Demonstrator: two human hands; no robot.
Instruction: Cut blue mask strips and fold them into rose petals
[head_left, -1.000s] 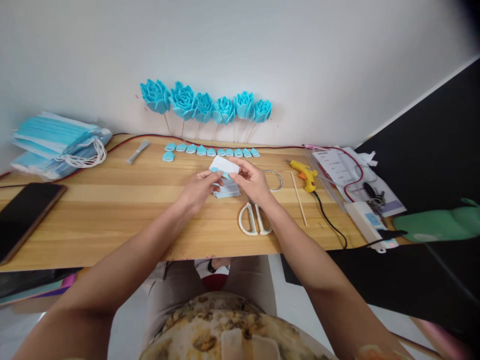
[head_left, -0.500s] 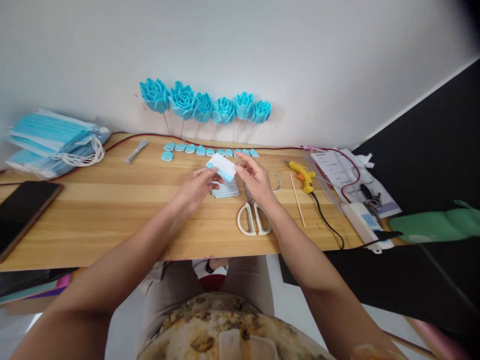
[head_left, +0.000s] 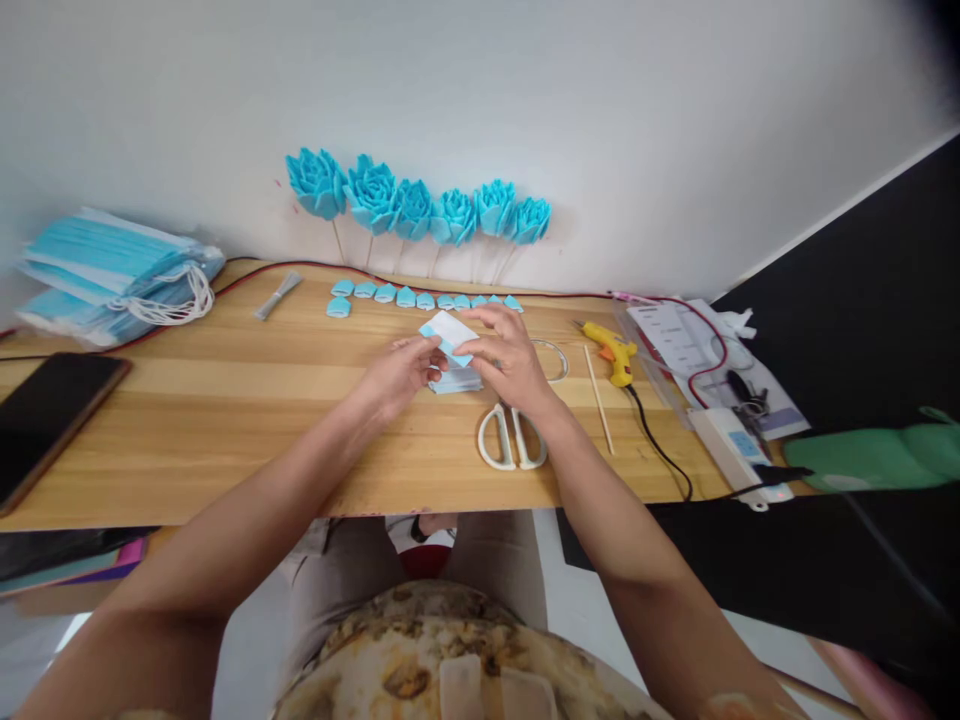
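Between my two hands is a small blue-and-white piece of mask fabric (head_left: 452, 330), partly folded so that both colours show. My left hand (head_left: 405, 372) is closed on its left edge, thumb on top. My right hand (head_left: 511, 358) pinches its right side between thumb and fingers. Just below the held piece lies a stack of cut fabric pieces (head_left: 459, 379), partly covered by my fingers. White-handled scissors (head_left: 498, 438) rest under my right wrist, their blades hidden. Behind my hands, several folded blue petals (head_left: 406, 296) are lined up on the table.
Several blue fabric flowers (head_left: 373, 195) on sticks lean on the wall. Face masks (head_left: 112, 262) and a phone (head_left: 60, 420) lie left. To the right are a yellow glue gun (head_left: 611, 350), a wooden stick (head_left: 598, 400), a power strip (head_left: 735, 455) and a green bottle (head_left: 870, 458).
My right fingers have shifted over the fabric's right side, bending closer around it. My left hand keeps its grip. The whole view has shifted slightly.
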